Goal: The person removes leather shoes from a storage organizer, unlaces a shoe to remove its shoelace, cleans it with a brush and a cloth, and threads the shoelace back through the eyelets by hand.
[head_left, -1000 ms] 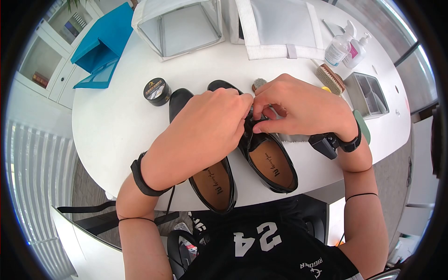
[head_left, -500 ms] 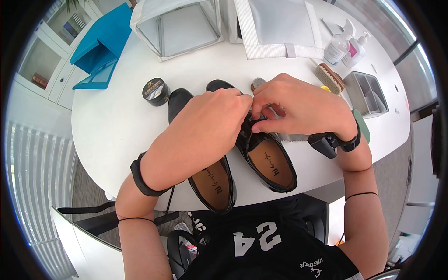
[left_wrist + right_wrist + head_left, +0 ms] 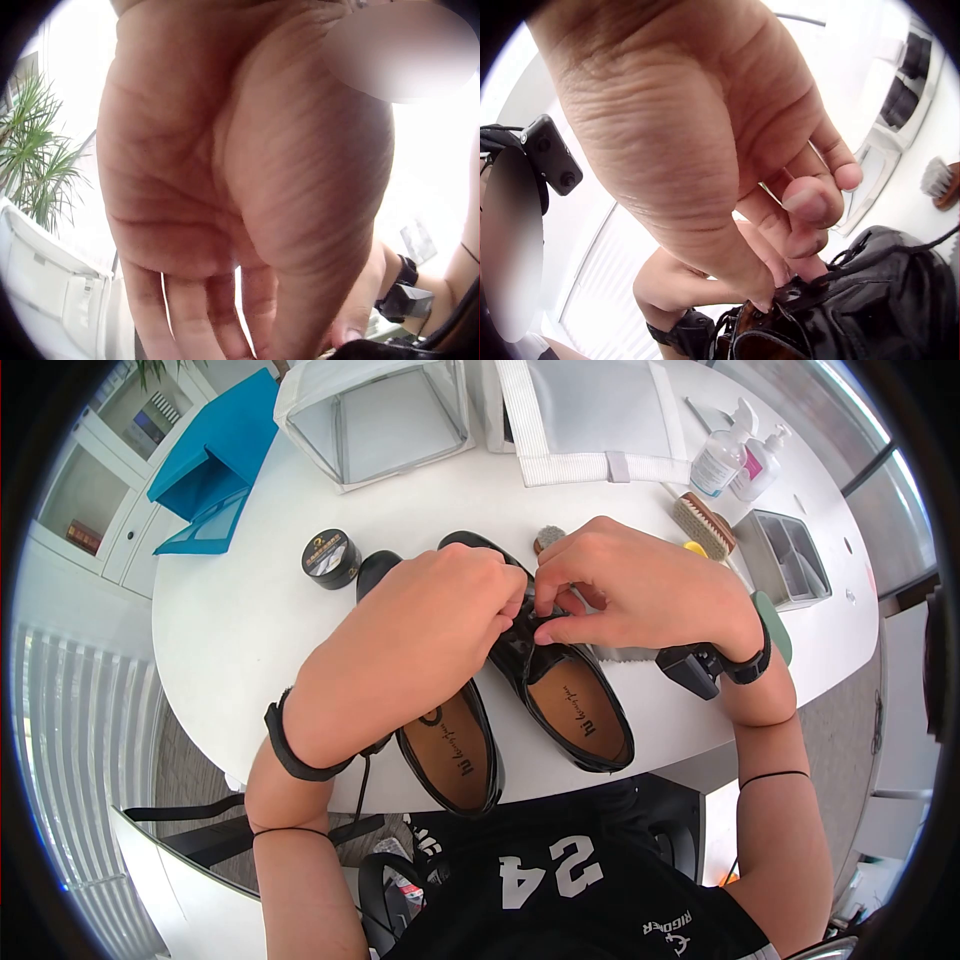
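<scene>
Two black glossy lace-up shoes with tan insoles lie side by side on the table: the left shoe [image 3: 455,755] partly under my left forearm, the right shoe [image 3: 580,705] under both hands. My left hand [image 3: 440,595] is curled over the right shoe's lacing, its fingertips hidden in the head view, pinching at the shoelace. My right hand [image 3: 620,585] grips the shoe's throat, thumb at the inner edge and fingers bent over the lacing. In the right wrist view a dark shoelace [image 3: 900,255] runs across the glossy upper.
A round black tin [image 3: 331,558] stands left of the shoes. To the right are a wooden brush [image 3: 705,528], a grey compartment box [image 3: 788,558] and pump bottles [image 3: 718,458]. White storage boxes [image 3: 375,430] and a blue folder box [image 3: 215,465] stand at the back.
My left hand has drawn a little to the left, opening a small gap from the right hand. The right hand keeps its place at the shoe.
</scene>
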A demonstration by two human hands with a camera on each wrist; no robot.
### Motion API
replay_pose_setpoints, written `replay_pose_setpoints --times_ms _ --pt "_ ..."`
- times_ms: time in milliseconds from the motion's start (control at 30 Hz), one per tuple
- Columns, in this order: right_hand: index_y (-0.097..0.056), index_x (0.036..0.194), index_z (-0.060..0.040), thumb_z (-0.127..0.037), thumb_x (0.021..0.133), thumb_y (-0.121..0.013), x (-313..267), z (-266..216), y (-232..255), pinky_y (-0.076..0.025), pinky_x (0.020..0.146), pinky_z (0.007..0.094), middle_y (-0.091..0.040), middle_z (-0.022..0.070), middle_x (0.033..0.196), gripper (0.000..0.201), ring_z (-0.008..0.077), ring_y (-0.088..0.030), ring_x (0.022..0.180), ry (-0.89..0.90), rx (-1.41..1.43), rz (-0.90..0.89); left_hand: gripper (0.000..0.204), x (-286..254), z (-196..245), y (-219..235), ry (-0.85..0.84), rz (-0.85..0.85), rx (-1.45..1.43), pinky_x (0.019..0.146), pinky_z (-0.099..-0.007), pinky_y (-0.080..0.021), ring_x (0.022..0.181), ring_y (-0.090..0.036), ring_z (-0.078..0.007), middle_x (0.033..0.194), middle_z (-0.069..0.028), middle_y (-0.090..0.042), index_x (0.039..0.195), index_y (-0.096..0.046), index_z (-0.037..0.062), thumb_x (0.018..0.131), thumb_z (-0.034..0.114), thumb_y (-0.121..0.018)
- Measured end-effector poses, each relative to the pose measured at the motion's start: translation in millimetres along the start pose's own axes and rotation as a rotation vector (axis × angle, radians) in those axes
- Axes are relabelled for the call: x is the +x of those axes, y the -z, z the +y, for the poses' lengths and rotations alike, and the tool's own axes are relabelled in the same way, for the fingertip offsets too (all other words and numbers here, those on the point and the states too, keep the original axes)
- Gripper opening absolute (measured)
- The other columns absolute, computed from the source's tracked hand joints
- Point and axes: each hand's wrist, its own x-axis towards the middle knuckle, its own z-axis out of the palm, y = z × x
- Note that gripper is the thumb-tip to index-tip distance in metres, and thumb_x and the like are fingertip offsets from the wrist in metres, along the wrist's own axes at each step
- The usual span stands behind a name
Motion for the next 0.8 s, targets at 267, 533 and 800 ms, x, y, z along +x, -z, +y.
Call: replay_pose_setpoints --times_ms 267,533,800 --pt "-0.075 0.085 0.0028 -0.024 0.095 -0.083 0 0 -2 -0.053 0.069 0.0437 -0.068 0.0135 0.07 0.029 0.0351 -0.066 0.069 0.017 -0.025 0.009 0.008 -5 4 -2 0.012 -0.009 0.034 0.089 -0.0452 -0.053 0.093 -0.068 -0.0369 0.096 -0.0133 -0.069 0.101 -0.068 0.001 0.095 0.006 -0.072" --pt "-0.076 0.085 0.002 -0.024 0.094 -0.085 -1 1 -4 -0.054 0.07 0.0437 -0.069 0.0126 0.071 0.029 0.0346 -0.067 0.07 0.034 -0.041 0.051 0.008 2 2 -3 -0.001 0.013 -0.006 0.086 -0.0463 -0.054 0.088 -0.069 -0.0378 0.092 -0.016 -0.07 0.095 -0.068 -0.0009 0.092 0.003 -0.074" --pt "-0.077 0.09 -0.0051 -0.03 0.095 -0.085 -1 -6 -2 -0.052 0.078 0.0365 -0.066 0.0035 0.074 0.027 0.0229 -0.063 0.072 -0.099 0.004 -0.041 0.005 3 -6 -11 -0.022 0.058 0.017 0.08 -0.0441 -0.054 0.084 -0.07 -0.0379 0.086 -0.0167 -0.071 0.093 -0.07 -0.0023 0.09 0.0 -0.074"
